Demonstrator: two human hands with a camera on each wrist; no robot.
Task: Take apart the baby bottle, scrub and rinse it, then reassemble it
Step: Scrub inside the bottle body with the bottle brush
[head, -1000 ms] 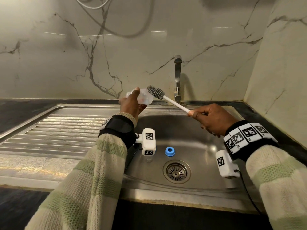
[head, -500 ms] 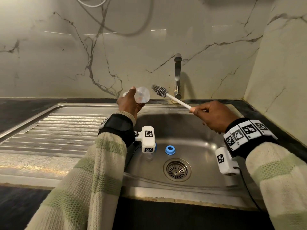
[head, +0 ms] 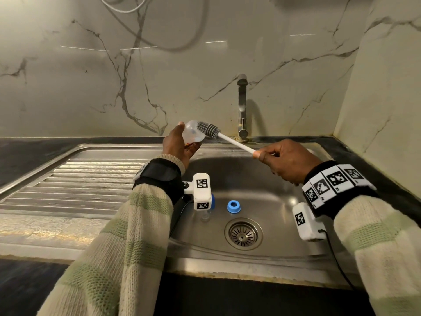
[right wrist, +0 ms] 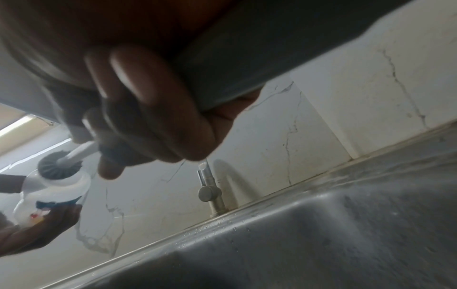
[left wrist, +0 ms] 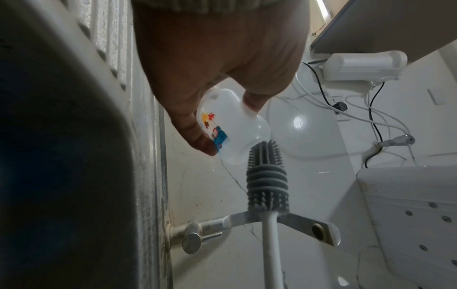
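Observation:
My left hand [head: 176, 144] grips the clear baby bottle body [head: 191, 135] over the back left of the sink, its mouth turned to the right. In the left wrist view, thumb and fingers curl round the printed bottle [left wrist: 232, 133]. My right hand [head: 280, 160] grips the white handle of the bottle brush; its grey bristle head [head: 208, 129] sits at the bottle's mouth, tip just inside. The brush head [right wrist: 59, 166] also meets the bottle [right wrist: 49, 193] in the right wrist view. A blue screw ring [head: 233, 206] lies on the sink floor.
A steel tap [head: 242, 106] stands behind the basin [head: 284, 201], and no water is visible running from it. The drain [head: 243, 234] is at the front centre. A ribbed draining board [head: 79, 183] lies left. Another small clear and blue part [head: 207, 214] is half hidden behind my left wrist camera.
Half a second ago the brush head was a short gap to the right of the bottle. Now it has moved left and its tip is in the bottle's mouth.

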